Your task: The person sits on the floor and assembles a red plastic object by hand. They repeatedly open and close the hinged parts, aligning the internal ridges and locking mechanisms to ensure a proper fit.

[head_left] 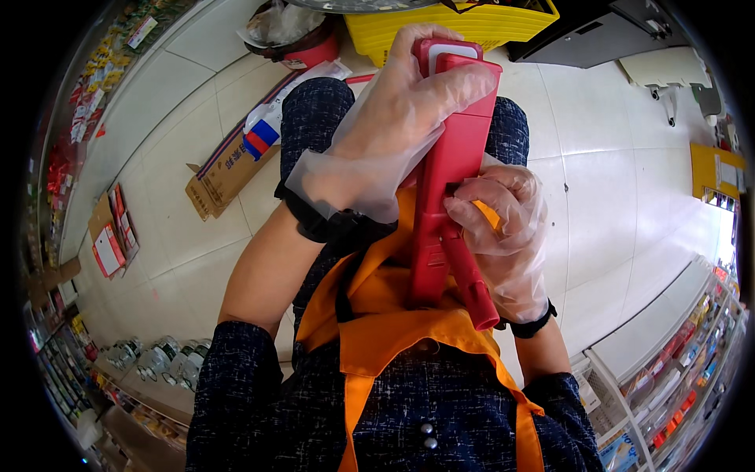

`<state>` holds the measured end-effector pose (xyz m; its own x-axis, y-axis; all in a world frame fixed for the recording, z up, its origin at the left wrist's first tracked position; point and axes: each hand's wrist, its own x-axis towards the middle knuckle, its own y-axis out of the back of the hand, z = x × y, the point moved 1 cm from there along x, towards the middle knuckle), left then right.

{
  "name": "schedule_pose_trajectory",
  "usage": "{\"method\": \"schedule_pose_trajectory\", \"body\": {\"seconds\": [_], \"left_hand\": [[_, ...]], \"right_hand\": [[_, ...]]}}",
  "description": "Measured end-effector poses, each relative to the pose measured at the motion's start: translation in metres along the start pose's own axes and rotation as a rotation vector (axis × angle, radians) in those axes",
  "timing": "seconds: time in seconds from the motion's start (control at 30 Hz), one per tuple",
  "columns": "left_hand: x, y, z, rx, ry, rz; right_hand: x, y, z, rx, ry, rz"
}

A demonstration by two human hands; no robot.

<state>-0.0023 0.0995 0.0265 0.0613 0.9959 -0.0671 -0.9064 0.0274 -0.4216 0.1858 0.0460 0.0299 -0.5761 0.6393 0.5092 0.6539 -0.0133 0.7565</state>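
Note:
A long red plastic piece point(464, 145) is held up in front of me, tilted slightly to the right at its far end. From its lower part a short red tube socket point(470, 279) branches off toward me. Against its far end lies a second flat red piece point(452, 51) with a pale grey inset. My left hand point(405, 110), in a clear plastic glove, is closed round both at the far end. My right hand point(507, 228), gloved alike, has its fingers curled against the red piece's right side, by a small dark spot. Whether its fingertips hold anything small is hidden.
Beyond my knees stand a yellow basket point(464, 23) and a red bucket point(303, 55) with clear plastic bags. A flattened cardboard box point(216, 185) lies on the tiled floor at left. Stocked shelves point(684, 346) flank me; a dark cabinet point(590, 39) stands far right.

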Motion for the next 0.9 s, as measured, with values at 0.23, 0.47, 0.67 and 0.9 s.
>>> {"method": "schedule_pose_trajectory", "body": {"seconds": [0.23,0.47,0.67,0.9], "left_hand": [[0.002,-0.002,-0.002,-0.061,0.063,-0.019],[0.004,0.003,-0.008,-0.057,0.097,-0.016],[0.006,0.008,-0.018,-0.055,0.134,-0.019],[0.016,0.034,-0.033,0.578,-0.155,-0.190]], "right_hand": [[-0.008,-0.006,0.002,0.100,-0.124,0.034],[-0.013,-0.019,0.003,0.332,-0.358,0.163],[-0.008,-0.027,-0.005,0.717,-0.704,0.212],[-0.009,-0.033,-0.006,1.208,-0.856,0.283]]}}
